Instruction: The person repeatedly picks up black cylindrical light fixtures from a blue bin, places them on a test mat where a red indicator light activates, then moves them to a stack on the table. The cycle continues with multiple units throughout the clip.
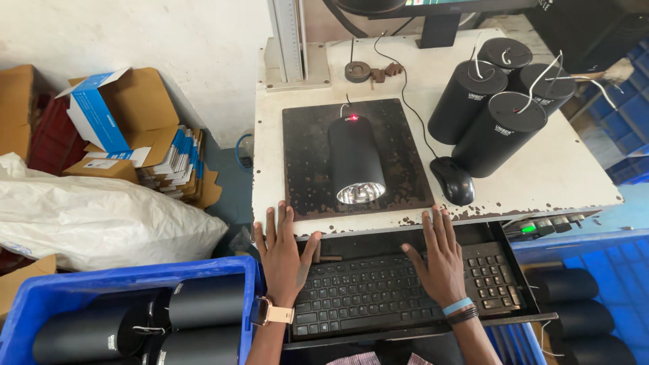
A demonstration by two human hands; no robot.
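Both hands (pixel 358 260) rest flat on matte black keyboard (pixel 378 294), below glossy cylinder (pixel 355 159).

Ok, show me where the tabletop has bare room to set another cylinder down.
The tabletop is bare at front right, bordered by the mouse, the upright black cylinders and the front edge. A narrow strip is free left of the dark plate. Crowded: the plate's middle, under the lying cylinder, and the far right corner.

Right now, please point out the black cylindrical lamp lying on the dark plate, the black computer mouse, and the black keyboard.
black cylindrical lamp (pixel 354 154), head view, on its side wall.
black computer mouse (pixel 453 180), head view, on its back.
black keyboard (pixel 365 292), head view, on the middle keys.
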